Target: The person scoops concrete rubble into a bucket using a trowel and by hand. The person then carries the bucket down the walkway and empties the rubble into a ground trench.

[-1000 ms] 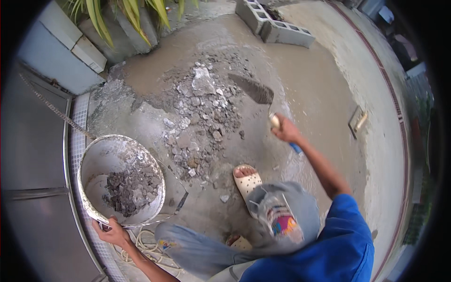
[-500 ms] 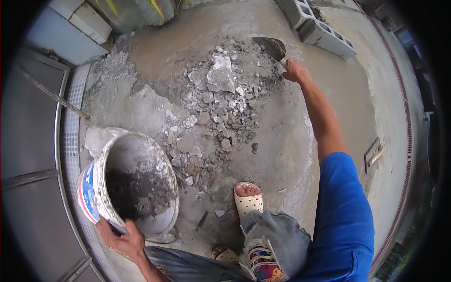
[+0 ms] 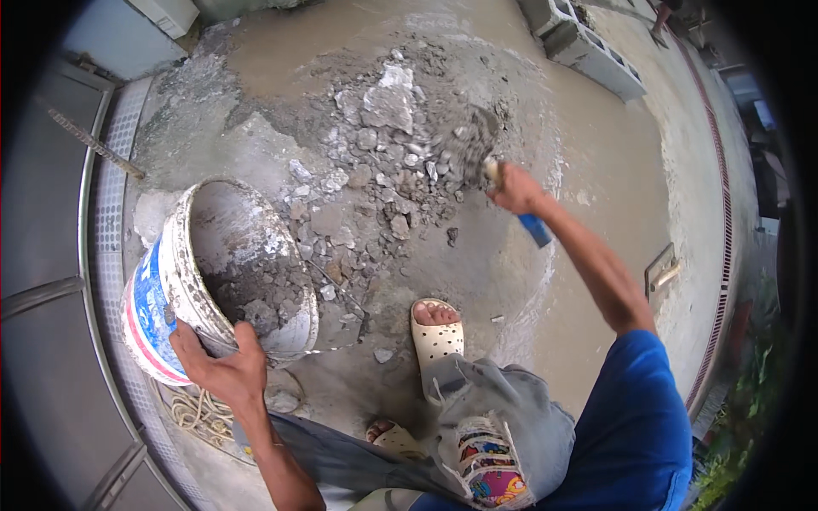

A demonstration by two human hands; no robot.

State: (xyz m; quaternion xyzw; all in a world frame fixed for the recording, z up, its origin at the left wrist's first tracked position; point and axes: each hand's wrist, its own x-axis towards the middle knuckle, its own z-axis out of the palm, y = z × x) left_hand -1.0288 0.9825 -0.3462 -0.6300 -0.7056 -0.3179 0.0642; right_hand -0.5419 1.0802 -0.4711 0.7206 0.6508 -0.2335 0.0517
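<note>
My left hand (image 3: 226,362) grips the near rim of a white plastic bucket (image 3: 183,255) with blue and red bands. The bucket leans on its side, its mouth turned toward the rubble, and grey debris (image 3: 256,298) lies inside. In my right hand (image 3: 515,189) is a trowel (image 3: 534,228); its blue handle end sticks out below my fist. The trowel's blade is blurred by motion and carries or pushes grey rubble at the right edge of the pile. Broken concrete and stones (image 3: 388,162) spread across the wet ground between bucket and trowel.
Hollow concrete blocks (image 3: 592,60) stand at the far right. A flat float with a wooden handle (image 3: 666,274) lies on the right. A coiled rope (image 3: 200,417) is beside the bucket, near a metal door (image 3: 43,213). A rebar rod (image 3: 94,140) juts over the left side. My sandalled foot (image 3: 437,341) stands before the pile.
My right hand has drawn the trowel nearer and left, into the rubble. The bucket has been tipped further and lifted a little, uncovering the rope behind it.
</note>
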